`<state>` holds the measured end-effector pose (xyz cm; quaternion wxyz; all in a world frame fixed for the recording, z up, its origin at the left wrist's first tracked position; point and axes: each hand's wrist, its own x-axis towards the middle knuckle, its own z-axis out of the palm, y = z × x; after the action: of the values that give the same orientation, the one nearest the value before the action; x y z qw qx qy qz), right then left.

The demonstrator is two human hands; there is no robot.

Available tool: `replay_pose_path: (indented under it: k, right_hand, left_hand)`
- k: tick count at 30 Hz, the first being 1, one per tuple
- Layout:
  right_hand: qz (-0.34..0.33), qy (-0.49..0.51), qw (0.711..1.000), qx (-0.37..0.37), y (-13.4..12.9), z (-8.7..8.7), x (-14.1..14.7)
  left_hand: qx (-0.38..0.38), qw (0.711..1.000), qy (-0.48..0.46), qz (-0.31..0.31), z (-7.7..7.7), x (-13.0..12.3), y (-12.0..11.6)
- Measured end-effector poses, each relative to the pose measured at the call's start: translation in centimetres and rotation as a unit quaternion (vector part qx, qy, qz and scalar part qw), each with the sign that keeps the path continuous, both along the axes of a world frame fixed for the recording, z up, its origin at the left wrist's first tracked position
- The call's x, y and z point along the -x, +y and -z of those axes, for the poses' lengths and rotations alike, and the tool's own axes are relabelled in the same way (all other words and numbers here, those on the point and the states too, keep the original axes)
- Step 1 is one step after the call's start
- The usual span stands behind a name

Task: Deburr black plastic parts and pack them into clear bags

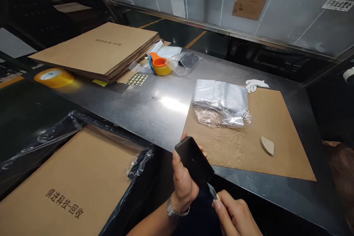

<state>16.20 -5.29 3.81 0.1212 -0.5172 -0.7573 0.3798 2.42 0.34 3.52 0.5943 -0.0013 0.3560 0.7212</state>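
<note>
My left hand (184, 184), with a metal watch band at the wrist, is closed around a black rectangular case-like part (193, 158) with rounded corners. The part is held tilted in front of the table's near edge. My right hand (235, 210) pinches a slim craft knife (212, 191). Its pointed blade is at the lower edge of the black part; whether it touches cannot be made out. Most of the knife's handle is hidden by my fingers.
On the metal table (132, 107) lie a cardboard sheet (276, 118), plastic bags (221, 97), a white glove (256, 84) and a beige pad (267, 145). Stacked cardboard (102, 48), a yellow tape roll (54, 77) and an orange tape dispenser (159, 62) sit farther left. A cardboard-topped, plastic-lined container (80, 177) stands lower left.
</note>
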Motion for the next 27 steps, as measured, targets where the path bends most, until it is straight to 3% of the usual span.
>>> replay_pose_path:
  k: [3, 6, 8, 14, 27]
  right_hand:
    - [-0.031, 0.000, 0.983, -0.180, 0.03, 0.63, -0.31]
    - [-0.065, -0.031, 0.924, -0.377, -0.01, 1.12, -0.27]
    - [-0.070, -0.078, 0.889, -0.446, -0.02, 1.17, -0.05]
    - [-0.076, -0.150, 0.854, -0.492, -0.05, 0.77, 0.43]
    - [-0.077, -0.170, 0.847, -0.498, -0.14, 0.72, 0.60]
  left_hand:
    - [0.001, 0.999, -0.014, -0.033, -0.36, 0.06, 0.19]
    - [-0.003, 0.998, -0.012, -0.061, -0.69, 0.12, 0.22]
    - [0.000, 0.997, -0.010, -0.071, -0.85, 0.13, 0.18]
    - [-0.033, 0.995, 0.003, -0.090, -0.93, 0.16, -0.13]
    - [-0.087, 0.990, 0.034, -0.102, -1.01, 0.00, -0.58]
